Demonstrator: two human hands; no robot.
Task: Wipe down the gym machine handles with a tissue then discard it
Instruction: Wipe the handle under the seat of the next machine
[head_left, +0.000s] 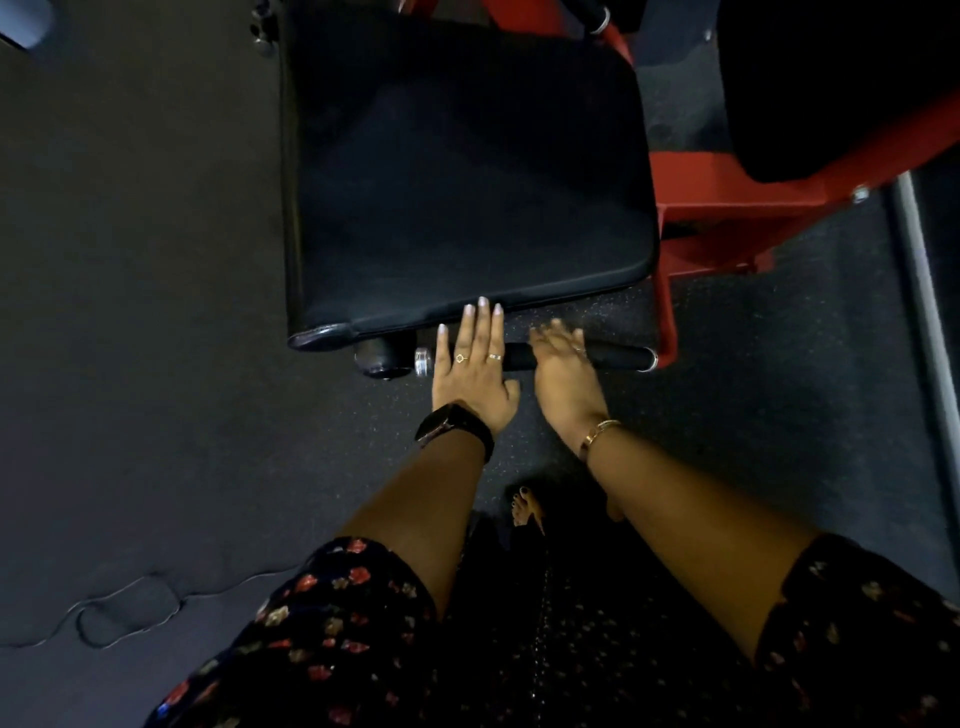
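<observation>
- Dim indoor light is falling over the whole view, and the dark speckled rubber floor (156, 312) is fading to near black toward the corners.
- The black padded seat cushion (467, 182) is swallowing detail, giving only a faint sheen along its near edge.
- A small glint is showing on the chrome collar (423, 361) of the black bar handle (613, 357).
- The right hand (563, 369) is smearing with motion blur, while the left hand (475, 364) is reading crisp.
- The red painted steel frame (727, 208) is carrying the strongest colour.
- Wide-angle distortion is bending the grey metal pole (919, 270) at the right edge.
</observation>
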